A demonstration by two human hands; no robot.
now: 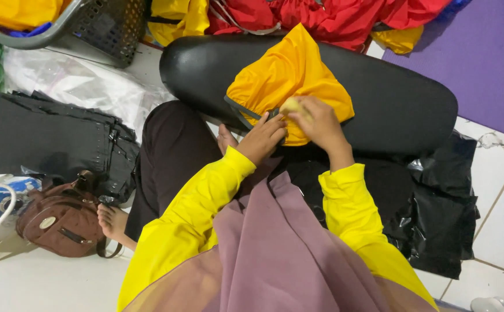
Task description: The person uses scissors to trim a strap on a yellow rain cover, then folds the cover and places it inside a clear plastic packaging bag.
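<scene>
Resting on a black cushion (390, 98), a folded yellow-orange garment (286, 75) with a grey edge is being handled. Its near edge is being pressed down by the left hand (263, 137), fingers flat and released, while a small pale lump (292, 104) is being pinched in the right hand (316, 122) against the fabric. The cloth is probably best kept taut. Left of the cushion, black folded fabric (43, 141) and a brown bag (61, 222) are lying.
</scene>
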